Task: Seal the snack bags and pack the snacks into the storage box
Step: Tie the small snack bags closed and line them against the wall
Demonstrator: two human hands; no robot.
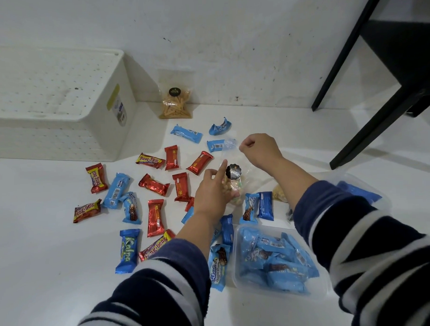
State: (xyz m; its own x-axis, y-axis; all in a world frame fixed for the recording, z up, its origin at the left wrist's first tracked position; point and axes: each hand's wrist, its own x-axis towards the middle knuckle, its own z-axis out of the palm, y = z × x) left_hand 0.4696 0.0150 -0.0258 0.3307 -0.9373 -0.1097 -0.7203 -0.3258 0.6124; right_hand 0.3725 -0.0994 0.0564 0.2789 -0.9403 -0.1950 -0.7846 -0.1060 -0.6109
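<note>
A clear snack bag (234, 179) with a black round label and pale round snacks stands upright on the white floor. My left hand (211, 189) grips its body, forefinger stretched up. My right hand (258, 148) pinches the bag's clear top edge, pulled up and to the right. Several red, blue and Beng-Beng bars (154, 184) lie scattered to the left. A clear plastic box (273, 260) at lower right holds several blue bars. A second clear bag of yellow sticks (175, 103) leans on the wall.
A white perforated storage basket (48, 102) stands upside down at the far left by the wall. Black furniture legs (368, 103) rise at the right. A clear lid with blue packs (358, 189) and another bag of pale snacks (279, 192) lie behind my right forearm.
</note>
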